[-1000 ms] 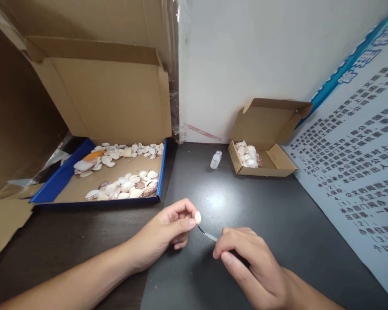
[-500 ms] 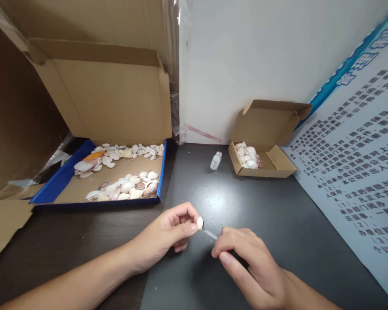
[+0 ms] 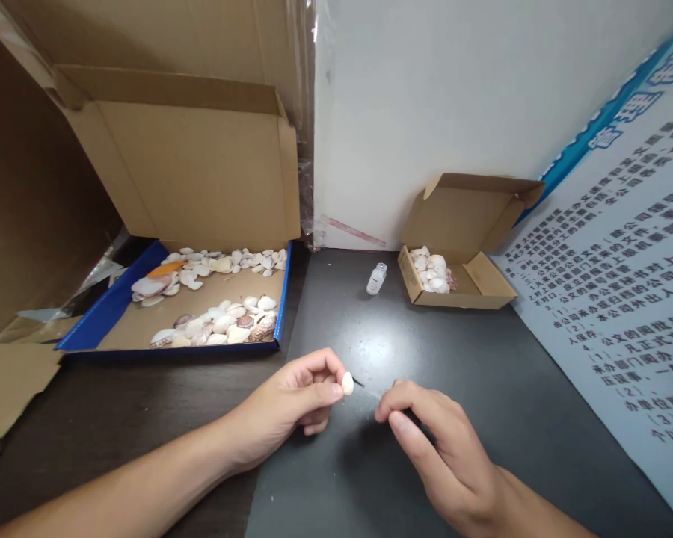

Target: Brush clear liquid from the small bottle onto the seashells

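A small cream-white seashell (image 3: pixel 348 383) is pinched between the thumb and forefinger of my left hand (image 3: pixel 308 392), above the dark mat. My right hand (image 3: pixel 434 437) is closed around a thin brush (image 3: pixel 369 389) with a dark tip and a pale shaft; its handle is hidden by my fingers. The brush tip points at the shell's right side. Whether it touches the shell, I cannot tell. Beyond my hands stands a small clear glass bottle (image 3: pixel 377 279) without a cap.
At the left lies an open blue-edged cardboard box (image 3: pixel 202 302) with shells in two groups. A smaller open cardboard box (image 3: pixel 454 301) at the back right holds more shells. Behind is a white wall (image 3: pixel 415 112); a printed poster (image 3: pixel 611 299) leans along the right.
My right hand has shifted slightly up and to the right, and the brush has turned flatter. The shell has stayed nearly in place in my left fingers.
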`<state>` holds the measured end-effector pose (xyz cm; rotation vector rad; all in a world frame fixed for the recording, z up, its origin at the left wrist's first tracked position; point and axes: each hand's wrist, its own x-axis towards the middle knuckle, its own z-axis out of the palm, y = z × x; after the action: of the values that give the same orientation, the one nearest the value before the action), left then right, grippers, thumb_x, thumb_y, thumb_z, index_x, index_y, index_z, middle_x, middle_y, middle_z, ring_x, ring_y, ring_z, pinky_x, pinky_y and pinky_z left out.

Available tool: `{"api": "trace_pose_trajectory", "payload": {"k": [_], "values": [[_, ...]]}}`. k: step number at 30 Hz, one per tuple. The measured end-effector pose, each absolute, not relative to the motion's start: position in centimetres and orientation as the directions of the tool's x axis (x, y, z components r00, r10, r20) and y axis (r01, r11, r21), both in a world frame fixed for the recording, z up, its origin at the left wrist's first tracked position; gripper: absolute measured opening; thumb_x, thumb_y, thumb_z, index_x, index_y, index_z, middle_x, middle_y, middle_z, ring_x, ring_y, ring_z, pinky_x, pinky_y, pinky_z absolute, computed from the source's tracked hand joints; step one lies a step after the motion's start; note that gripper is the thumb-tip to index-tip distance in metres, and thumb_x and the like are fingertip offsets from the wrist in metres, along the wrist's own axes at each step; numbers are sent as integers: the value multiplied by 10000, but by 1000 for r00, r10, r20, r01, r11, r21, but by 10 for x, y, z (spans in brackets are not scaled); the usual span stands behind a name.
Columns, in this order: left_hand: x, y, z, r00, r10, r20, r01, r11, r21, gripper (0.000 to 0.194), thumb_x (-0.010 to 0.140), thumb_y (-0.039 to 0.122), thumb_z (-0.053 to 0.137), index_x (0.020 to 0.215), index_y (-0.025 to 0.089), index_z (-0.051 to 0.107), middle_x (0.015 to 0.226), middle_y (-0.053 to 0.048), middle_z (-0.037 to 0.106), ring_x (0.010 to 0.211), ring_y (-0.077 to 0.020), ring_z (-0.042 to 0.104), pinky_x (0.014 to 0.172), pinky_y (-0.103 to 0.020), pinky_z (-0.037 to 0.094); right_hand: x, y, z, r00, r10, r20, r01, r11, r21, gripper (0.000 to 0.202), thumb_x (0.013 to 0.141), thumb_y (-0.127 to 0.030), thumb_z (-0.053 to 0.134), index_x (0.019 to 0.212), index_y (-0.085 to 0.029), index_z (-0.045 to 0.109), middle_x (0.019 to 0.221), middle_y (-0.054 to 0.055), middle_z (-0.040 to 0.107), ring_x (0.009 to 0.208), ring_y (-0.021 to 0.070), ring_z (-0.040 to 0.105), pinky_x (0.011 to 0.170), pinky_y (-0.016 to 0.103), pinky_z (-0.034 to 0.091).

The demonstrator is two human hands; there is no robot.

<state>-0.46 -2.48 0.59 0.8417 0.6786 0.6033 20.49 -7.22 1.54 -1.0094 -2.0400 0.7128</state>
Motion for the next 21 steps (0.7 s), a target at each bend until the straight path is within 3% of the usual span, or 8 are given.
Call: {"api": "trace_pose_trajectory", "payload": {"k": [5, 21], "values": [[-4, -25, 6, 644, 706, -293, -198, 525, 828, 213, 834, 336, 702, 832, 180, 557, 597, 84, 387, 492, -52, 266, 489, -212, 249, 208, -73, 16, -489, 748, 448, 330, 634, -699, 149, 916, -111, 417, 935, -207, 530, 703, -20, 548, 579, 113, 517, 587, 237, 399], [-3, -26, 5, 639, 719, -274, -159, 472, 867, 252, 824, 386, 701, 823, 183, 551, 616, 78, 411, 485, -52, 288, 485, -214, 261, 204, -73, 16, -400, 818, 414, 415, 564, -714, 145, 945, -123, 412, 892, -209, 515, 660, -26, 525, 553, 125, 509, 551, 245, 390]]}}
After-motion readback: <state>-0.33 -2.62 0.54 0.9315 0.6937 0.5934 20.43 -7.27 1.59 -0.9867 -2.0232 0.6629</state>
